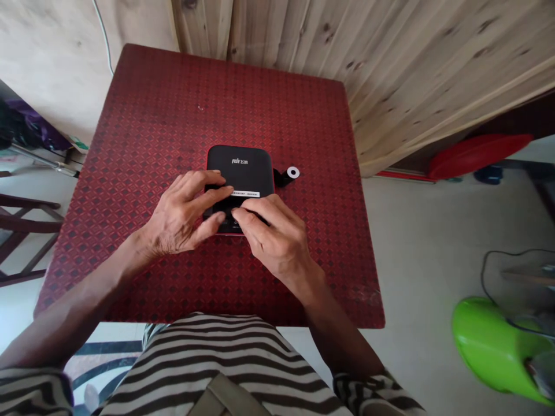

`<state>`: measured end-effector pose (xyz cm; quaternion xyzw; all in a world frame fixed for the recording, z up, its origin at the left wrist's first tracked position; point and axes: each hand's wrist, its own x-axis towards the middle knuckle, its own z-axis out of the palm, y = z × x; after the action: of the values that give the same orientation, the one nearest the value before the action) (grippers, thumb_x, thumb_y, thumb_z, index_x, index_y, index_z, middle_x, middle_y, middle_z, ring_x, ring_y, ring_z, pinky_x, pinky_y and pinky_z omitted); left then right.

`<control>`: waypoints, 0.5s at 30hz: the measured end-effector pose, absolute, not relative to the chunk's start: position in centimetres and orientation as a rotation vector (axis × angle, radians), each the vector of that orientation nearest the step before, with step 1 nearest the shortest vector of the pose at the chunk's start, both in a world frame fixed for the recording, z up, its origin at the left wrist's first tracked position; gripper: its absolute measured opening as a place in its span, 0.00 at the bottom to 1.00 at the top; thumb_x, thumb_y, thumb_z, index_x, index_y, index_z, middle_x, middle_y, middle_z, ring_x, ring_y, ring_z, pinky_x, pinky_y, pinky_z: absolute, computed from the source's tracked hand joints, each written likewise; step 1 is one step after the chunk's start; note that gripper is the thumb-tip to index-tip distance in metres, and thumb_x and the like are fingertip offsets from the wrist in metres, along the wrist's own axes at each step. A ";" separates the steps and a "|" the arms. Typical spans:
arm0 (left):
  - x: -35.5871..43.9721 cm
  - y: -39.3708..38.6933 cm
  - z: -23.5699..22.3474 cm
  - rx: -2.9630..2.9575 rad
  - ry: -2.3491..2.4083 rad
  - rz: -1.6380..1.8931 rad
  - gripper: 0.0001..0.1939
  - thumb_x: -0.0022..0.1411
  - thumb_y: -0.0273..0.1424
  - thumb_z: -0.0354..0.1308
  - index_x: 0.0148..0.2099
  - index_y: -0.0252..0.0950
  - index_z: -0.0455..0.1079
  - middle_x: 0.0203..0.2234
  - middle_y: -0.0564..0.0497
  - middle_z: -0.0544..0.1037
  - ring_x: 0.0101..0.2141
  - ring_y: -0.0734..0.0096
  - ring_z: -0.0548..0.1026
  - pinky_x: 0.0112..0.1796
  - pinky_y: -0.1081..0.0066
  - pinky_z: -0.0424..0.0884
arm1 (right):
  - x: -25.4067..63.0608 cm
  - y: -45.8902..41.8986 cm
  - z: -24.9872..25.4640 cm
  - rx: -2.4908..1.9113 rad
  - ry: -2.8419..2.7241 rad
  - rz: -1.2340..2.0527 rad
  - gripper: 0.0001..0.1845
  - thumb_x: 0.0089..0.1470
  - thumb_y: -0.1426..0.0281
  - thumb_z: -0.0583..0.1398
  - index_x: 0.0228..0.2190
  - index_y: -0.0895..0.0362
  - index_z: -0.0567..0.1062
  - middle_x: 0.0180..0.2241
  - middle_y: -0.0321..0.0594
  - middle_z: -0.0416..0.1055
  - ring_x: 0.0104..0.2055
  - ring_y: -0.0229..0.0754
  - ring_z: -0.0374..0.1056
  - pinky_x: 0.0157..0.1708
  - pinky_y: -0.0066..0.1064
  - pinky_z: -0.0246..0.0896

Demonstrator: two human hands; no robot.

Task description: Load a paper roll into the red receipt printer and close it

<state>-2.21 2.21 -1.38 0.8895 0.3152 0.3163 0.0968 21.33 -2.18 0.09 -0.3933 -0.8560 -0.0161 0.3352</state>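
Observation:
On the table lies a black device with rounded corners, which looks like a small receipt printer. It has a red edge, pale lettering on top and a white barcode sticker. My left hand rests over its left side, fingers spread and fingertips on the surface. From the right, my right hand reaches its near part, thumb and fingers closed together there; whatever they pinch is hidden. Just right of the device is a small white paper roll with a black part against it.
The table has a red patterned cover. Wooden panelling runs behind it. Dark chair rails stand at the left. To the right on the floor are a green plastic stool or bin and a red object.

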 end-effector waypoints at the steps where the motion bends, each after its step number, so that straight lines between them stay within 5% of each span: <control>1: -2.2 2.1 -1.6 2.637 0.922 0.937 0.21 0.77 0.39 0.52 0.67 0.39 0.69 0.58 0.39 0.75 0.58 0.53 0.77 0.58 0.50 0.79 | 21.3 -2.1 0.1 -1.023 -2.227 -0.038 0.12 0.69 0.79 0.59 0.43 0.59 0.83 0.38 0.45 0.82 0.39 0.45 0.73 0.43 0.37 0.75; 6: -2.2 2.1 -2.1 2.585 0.900 0.956 0.34 0.70 0.55 0.61 0.70 0.44 0.67 0.61 0.38 0.74 0.61 0.46 0.76 0.61 0.43 0.76 | 21.5 -2.2 0.1 -1.073 -2.243 0.032 0.14 0.71 0.78 0.57 0.44 0.54 0.83 0.39 0.43 0.82 0.41 0.44 0.73 0.45 0.37 0.75; 15: -2.1 1.6 -2.7 2.612 0.952 0.936 0.36 0.68 0.56 0.63 0.70 0.44 0.67 0.61 0.37 0.73 0.63 0.44 0.73 0.61 0.42 0.77 | 21.5 -2.2 0.1 -1.092 -2.221 0.159 0.10 0.72 0.73 0.59 0.46 0.53 0.81 0.43 0.44 0.82 0.44 0.45 0.75 0.48 0.40 0.76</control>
<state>-2.10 1.58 -2.71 0.8856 0.3228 0.3173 0.1039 21.52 -2.22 0.08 -0.4163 -0.8471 0.0607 0.3248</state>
